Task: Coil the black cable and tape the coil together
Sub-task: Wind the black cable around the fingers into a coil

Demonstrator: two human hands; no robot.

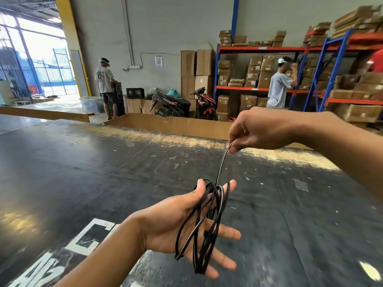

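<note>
The black cable [204, 226] is wound in several loops around my left hand [176, 224], which is held palm up with its fingers spread and straight above the dark table. One strand rises from the coil up to my right hand [257, 129]. That hand pinches the strand between thumb and fingers, higher and farther back than the left hand. No tape is in view.
The dark worktable [83, 172] has a worn, scuffed top and a wooden far rim [170, 123]. Beyond it two people stand, one by black crates [134, 93], one at shelving [259, 88] stacked with cardboard boxes. Two motorbikes [186, 104] are parked at the wall.
</note>
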